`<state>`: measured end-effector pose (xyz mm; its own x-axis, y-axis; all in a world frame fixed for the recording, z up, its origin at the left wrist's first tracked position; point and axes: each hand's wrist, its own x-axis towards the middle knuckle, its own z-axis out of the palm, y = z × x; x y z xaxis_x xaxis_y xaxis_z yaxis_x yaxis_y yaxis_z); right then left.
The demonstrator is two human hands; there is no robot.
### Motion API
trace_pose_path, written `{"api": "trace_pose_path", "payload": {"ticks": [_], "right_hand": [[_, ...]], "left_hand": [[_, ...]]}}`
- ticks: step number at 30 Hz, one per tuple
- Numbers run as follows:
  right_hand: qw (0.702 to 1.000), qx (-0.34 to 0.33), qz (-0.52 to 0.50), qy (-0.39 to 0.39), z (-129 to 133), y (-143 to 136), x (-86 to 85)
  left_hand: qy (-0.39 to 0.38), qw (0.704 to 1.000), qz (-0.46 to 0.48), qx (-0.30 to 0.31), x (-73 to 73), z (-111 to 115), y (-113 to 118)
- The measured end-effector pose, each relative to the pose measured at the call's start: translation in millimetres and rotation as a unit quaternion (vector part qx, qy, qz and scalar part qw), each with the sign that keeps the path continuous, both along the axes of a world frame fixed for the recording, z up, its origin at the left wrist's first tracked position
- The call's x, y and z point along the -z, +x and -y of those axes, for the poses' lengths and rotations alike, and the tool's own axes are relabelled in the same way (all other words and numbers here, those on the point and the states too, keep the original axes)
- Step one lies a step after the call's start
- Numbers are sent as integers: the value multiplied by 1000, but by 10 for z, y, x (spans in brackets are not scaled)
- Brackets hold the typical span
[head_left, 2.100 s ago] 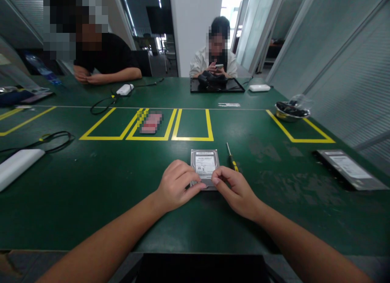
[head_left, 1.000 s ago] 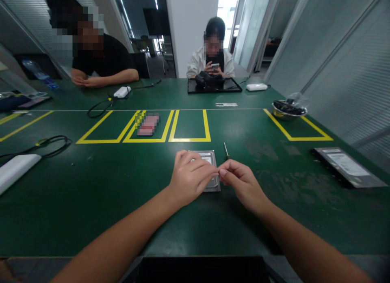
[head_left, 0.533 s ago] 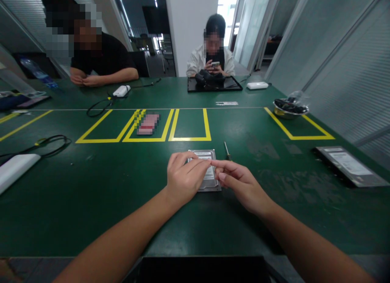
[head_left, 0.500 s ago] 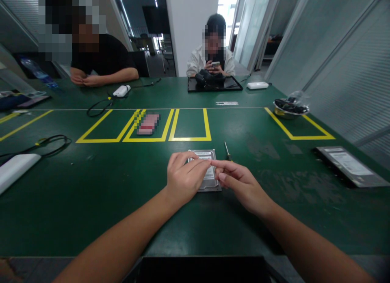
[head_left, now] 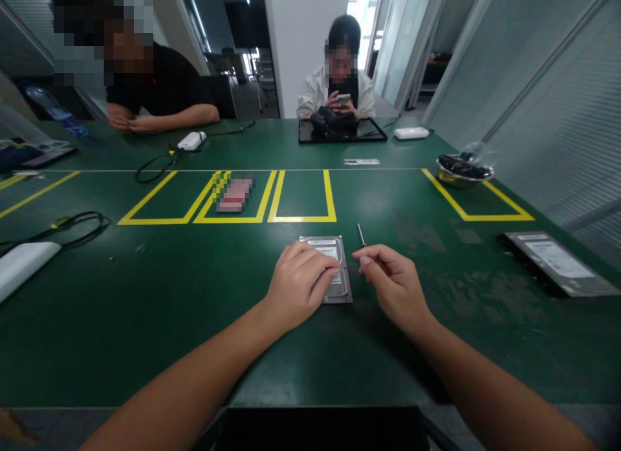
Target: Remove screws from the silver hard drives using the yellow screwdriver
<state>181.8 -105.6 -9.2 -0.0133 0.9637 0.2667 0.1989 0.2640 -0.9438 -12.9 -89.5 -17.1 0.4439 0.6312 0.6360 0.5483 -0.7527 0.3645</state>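
Observation:
A silver hard drive (head_left: 343,289) lies flat on the green table (head_left: 160,334), in front of me. My left hand (head_left: 303,276) is over its left part, fingers curled and pressed together at the tips; whatever they pinch is too small to make out. Just right of the drive is my right hand (head_left: 392,276), index finger and thumb drawn close together near a screwdriver (head_left: 359,235). The screwdriver's metal shaft points away from me, and its handle is mostly hidden behind the right fingers. Whether that hand touches it is unclear.
Another drive (head_left: 557,263) lies at the right. A metal bowl (head_left: 464,176) of dark items stands behind it. Yellow tape frames (head_left: 301,219) mark the table, one around a pink object (head_left: 235,195). Two people sit opposite, near a black tray (head_left: 342,140) and white devices (head_left: 192,140).
My hands have moved apart. The left fingertips have come down nearer the drive, and my right hand has shifted right and slightly up, away from the drive to the screwdriver.

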Motion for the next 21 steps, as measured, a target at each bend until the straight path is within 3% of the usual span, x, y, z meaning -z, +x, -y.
{"api": "trace_pose_path", "payload": {"ticks": [6, 21], "right_hand": [[1000, 7, 20, 15, 18, -2, 18], [982, 15, 163, 90, 10, 23, 57]], "left_hand": [[-8, 997, -70, 33, 33, 117, 93], [3, 983, -182, -23, 158, 244, 298]]}}
